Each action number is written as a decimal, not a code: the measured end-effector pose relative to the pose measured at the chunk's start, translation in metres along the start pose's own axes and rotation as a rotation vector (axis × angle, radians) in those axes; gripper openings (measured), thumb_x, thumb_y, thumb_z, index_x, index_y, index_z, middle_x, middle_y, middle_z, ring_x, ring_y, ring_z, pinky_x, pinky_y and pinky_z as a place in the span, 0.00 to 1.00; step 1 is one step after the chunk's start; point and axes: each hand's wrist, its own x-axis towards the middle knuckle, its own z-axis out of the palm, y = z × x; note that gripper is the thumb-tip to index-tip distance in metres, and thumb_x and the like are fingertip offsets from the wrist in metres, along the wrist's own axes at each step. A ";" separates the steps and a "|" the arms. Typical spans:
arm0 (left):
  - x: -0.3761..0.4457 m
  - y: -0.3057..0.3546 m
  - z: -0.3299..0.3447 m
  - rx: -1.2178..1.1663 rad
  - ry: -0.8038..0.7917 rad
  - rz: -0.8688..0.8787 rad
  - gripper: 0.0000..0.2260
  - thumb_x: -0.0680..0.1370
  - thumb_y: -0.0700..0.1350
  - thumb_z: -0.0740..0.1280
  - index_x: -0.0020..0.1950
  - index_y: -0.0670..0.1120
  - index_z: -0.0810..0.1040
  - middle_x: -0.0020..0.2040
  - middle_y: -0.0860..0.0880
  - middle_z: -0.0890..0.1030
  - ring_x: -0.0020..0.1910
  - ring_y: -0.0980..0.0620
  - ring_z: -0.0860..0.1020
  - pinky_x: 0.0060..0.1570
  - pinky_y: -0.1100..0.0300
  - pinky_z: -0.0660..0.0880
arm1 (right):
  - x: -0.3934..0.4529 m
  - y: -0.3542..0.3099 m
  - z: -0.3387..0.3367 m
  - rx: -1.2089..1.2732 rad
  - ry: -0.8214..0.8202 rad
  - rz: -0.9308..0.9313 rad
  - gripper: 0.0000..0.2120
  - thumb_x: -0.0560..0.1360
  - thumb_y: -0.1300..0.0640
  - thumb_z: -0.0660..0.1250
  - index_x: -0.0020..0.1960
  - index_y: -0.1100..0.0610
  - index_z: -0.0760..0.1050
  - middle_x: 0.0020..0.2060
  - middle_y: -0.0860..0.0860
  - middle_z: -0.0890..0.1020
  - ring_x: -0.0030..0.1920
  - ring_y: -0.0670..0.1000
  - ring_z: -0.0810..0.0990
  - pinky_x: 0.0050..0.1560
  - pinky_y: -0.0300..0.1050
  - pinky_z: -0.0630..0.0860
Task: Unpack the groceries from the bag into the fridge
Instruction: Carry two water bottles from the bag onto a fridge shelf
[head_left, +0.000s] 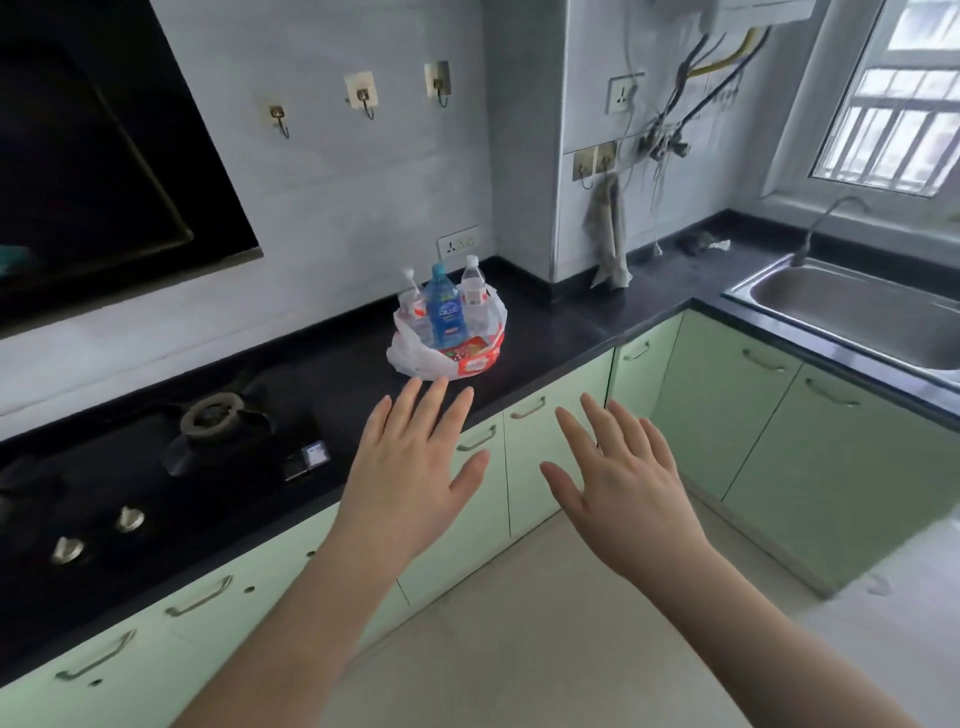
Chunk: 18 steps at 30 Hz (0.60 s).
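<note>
Head view: left hand (410, 467), right hand (623, 478) outspread, empty.

A single head-worn wide-angle view looks forward and down from standing height at the L-shaped worktop (561, 332), facing its inner corner. Both outstretched arms reach in from the bottom edge, close to the lens; the worktop's back edge and the wall lie farther off.

We count three bottles in one bag (447, 358) at 12 o'clock: one blue bottle (443, 312) and two clear bottles (472, 287). We see three wall hooks (361, 96) at 11 o'clock, two stove knobs (98, 535) at 9 o'clock, and one sink (852, 306) at 2 o'clock.
</note>
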 end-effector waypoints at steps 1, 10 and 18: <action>0.005 0.003 0.003 0.000 -0.006 0.010 0.29 0.80 0.61 0.48 0.76 0.48 0.66 0.75 0.44 0.68 0.75 0.42 0.64 0.71 0.43 0.62 | 0.004 0.005 0.001 0.004 -0.003 0.006 0.33 0.77 0.35 0.42 0.76 0.50 0.61 0.77 0.53 0.62 0.77 0.57 0.58 0.76 0.58 0.53; 0.053 -0.016 0.041 -0.016 -0.031 0.041 0.28 0.80 0.62 0.49 0.77 0.49 0.64 0.76 0.45 0.66 0.76 0.43 0.63 0.72 0.44 0.61 | 0.069 0.002 0.027 -0.022 -0.008 0.014 0.30 0.78 0.38 0.47 0.72 0.52 0.69 0.71 0.56 0.72 0.72 0.60 0.68 0.72 0.61 0.62; 0.121 -0.083 0.068 -0.057 -0.028 0.003 0.29 0.80 0.62 0.48 0.76 0.48 0.63 0.75 0.44 0.68 0.75 0.42 0.64 0.71 0.43 0.63 | 0.159 -0.022 0.046 -0.045 -0.031 -0.006 0.32 0.78 0.37 0.45 0.73 0.52 0.68 0.72 0.55 0.70 0.73 0.59 0.66 0.73 0.59 0.62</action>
